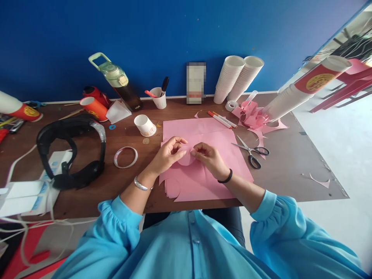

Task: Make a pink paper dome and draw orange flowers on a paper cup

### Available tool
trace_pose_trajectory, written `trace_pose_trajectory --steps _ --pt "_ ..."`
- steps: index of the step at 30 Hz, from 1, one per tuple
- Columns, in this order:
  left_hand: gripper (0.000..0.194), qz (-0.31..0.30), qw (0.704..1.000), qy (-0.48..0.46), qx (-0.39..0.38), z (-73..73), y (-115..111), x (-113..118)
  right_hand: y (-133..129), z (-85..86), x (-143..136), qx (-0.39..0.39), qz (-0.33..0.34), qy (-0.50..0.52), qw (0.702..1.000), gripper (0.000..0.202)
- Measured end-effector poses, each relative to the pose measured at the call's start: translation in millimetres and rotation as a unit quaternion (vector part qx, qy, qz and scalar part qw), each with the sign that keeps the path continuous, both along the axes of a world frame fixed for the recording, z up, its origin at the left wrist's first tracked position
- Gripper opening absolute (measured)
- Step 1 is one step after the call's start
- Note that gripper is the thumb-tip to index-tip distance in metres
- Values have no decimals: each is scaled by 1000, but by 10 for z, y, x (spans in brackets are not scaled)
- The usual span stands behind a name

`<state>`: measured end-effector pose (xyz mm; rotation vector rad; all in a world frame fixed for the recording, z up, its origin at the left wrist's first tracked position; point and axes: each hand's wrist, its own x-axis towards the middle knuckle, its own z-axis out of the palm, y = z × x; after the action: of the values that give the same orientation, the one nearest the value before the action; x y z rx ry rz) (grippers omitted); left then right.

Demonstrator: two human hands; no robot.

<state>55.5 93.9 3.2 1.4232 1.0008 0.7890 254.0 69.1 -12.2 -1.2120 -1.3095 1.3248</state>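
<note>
Between my hands is a small rounded piece of pink paper [187, 158], held just over larger pink paper sheets [215, 182]. My left hand [170, 154] pinches its left edge between thumb and fingers. On the opposite edge, the thumb and index finger of my right hand [209, 157] are closed on the same piece. To the right of the sheets lie scissors [250, 151] with black handles, their blades slightly apart. Two orange-and-white pens [222, 120] rest on the sheets' far right corner. Cut-out curves show at the sheets' near left edge.
Pink scraps [252, 116] lie beside stacked paper cups [229, 79] at the back right. Left of the sheets are a paper cup [144, 126], a tape ring [125, 157] and a black headband device [72, 151]. A water bottle [119, 83] stands against the blue wall.
</note>
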Motion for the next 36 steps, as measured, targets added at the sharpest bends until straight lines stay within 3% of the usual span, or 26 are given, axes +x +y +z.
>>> trace_pose_trajectory --steps 3,7,14,18,21,27,36 --pt "34 -33 999 -19 -23 21 8 -21 6 -28 -4 -78 37 93 992 46" --pt "38 -58 995 -43 -68 25 18 -27 6 0 8 -108 61 142 982 54" --pt "36 60 996 -55 -45 -30 28 -7 -12 61 94 -61 62 9 996 48" --pt "26 70 989 -100 -83 -73 18 43 -30 78 61 77 0 -81 994 44" --pt "29 69 981 -119 -138 -112 0 72 -44 90 28 144 2 -79 986 42" --pt "27 49 983 -119 -129 -121 -12 91 -55 51 17 124 34 -31 991 37" --pt "18 11 975 -124 -183 0 -24 87 -20 38 18 54 29 37 997 41"
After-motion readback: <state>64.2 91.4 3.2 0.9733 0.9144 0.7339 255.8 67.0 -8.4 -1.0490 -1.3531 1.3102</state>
